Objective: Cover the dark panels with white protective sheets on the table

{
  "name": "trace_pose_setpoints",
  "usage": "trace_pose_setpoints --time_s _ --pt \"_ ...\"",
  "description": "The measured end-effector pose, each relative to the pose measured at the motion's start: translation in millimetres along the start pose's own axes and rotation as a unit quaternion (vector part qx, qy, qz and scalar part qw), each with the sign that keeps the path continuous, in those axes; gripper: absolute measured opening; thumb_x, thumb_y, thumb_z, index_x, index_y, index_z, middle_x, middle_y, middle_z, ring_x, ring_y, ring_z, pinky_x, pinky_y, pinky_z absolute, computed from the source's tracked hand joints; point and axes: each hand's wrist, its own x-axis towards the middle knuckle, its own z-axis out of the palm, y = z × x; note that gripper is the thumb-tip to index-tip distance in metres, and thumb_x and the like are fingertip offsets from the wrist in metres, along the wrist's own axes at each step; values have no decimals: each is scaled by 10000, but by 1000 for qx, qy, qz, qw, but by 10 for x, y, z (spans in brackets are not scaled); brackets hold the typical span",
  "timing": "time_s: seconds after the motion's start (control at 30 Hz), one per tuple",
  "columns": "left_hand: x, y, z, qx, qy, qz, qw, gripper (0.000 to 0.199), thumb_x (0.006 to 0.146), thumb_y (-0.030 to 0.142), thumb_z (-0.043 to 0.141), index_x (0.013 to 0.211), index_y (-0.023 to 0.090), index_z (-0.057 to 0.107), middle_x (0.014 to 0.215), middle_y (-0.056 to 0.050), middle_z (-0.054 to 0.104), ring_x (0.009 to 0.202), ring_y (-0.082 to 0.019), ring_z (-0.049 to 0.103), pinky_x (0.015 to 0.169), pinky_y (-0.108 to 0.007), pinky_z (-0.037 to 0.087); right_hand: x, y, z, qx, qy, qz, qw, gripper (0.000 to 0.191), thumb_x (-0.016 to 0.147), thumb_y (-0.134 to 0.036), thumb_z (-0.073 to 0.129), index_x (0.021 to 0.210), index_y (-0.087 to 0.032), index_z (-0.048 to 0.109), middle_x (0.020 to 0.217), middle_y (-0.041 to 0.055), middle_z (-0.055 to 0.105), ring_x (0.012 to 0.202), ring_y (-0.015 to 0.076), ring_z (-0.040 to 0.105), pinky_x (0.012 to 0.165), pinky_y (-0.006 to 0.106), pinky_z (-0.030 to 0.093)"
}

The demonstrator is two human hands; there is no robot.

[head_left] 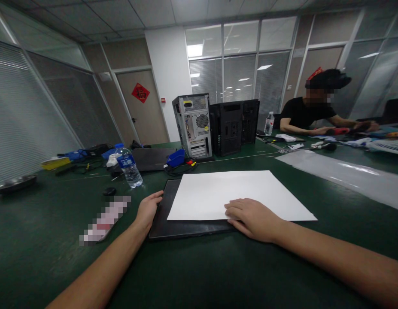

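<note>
A flat black panel (pixel 186 229) with a thin raised rim lies on the green table in front of me. On top of it is a blank white sheet (pixel 218 189), set toward the right and overhanging the panel there. My left hand (pixel 149 209) grips the panel's left edge, fingertips at its upper left side; part of the fingers is hidden. Across the sheet's near edge rests my right hand (pixel 252 217), its fingers laid flat on the white surface and the thumb lower, by the edge over the panel.
Left of the panel stand a water bottle (pixel 129 167), a small black object (pixel 109 191) and a blurred phone-like item (pixel 105 221). Computer cases (pixel 194 126) stand behind. A clear plastic sheet (pixel 343 174) lies right. A person (pixel 310 113) works at the far right.
</note>
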Motion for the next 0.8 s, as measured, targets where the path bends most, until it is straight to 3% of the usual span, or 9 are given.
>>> trace_pose_setpoints --time_s 0.2,0.33,0.43,0.53,0.6,0.67,0.8 --pt "-17 -36 41 24 -6 26 999 494 795 14 594 1269 145 647 726 -62 753 501 -162 668 523 -257 531 -11 -43 25 70 -20 -47 996 411 994 -416 427 1306 -225 616 1410 66 559 1311 257 486 1109 466 373" --pt "-21 -33 54 48 -8 42 998 578 714 -99 579 1239 128 658 882 -79 773 511 -123 663 530 -217 525 -27 -106 -21 99 -46 -43 993 474 991 -430 431 1408 -235 545 1479 74 490 1377 266 420 1143 483 344" --pt "3 -44 56 48 -16 49 998 583 717 -116 541 1243 110 652 1000 -119 765 593 -127 698 540 -197 517 -52 -150 -55 123 -61 -52 989 545 979 -448 460 1493 -266 444 1542 74 404 1428 274 348 1163 498 316" --pt "26 -58 53 41 -22 46 998 566 731 -110 511 1237 100 651 1058 -142 754 659 -140 719 582 -205 533 -51 -94 -61 149 -60 -63 985 569 968 -481 486 1503 -296 426 1542 52 407 1418 254 366 1164 468 326" --pt "33 -63 49 44 -20 46 998 553 730 -106 512 1222 100 661 1043 -138 758 660 -139 718 590 -204 534 -33 83 -48 138 -44 -47 988 555 969 -490 482 1490 -304 442 1526 38 432 1399 239 395 1155 452 342" --pt "35 -68 43 54 -14 48 997 547 720 -100 525 1205 104 676 999 -122 767 618 -131 702 575 -200 525 -30 414 -31 90 -9 4 996 528 978 -491 455 1467 -293 474 1510 38 455 1386 237 409 1153 459 339" --pt "42 -79 20 72 -24 43 996 547 728 -62 540 1229 116 669 845 -75 766 498 -114 636 522 -206 497 -269 1433 -42 -58 51 168 983 532 960 -471 454 1414 -203 530 1465 95 497 1378 257 405 1167 453 293"
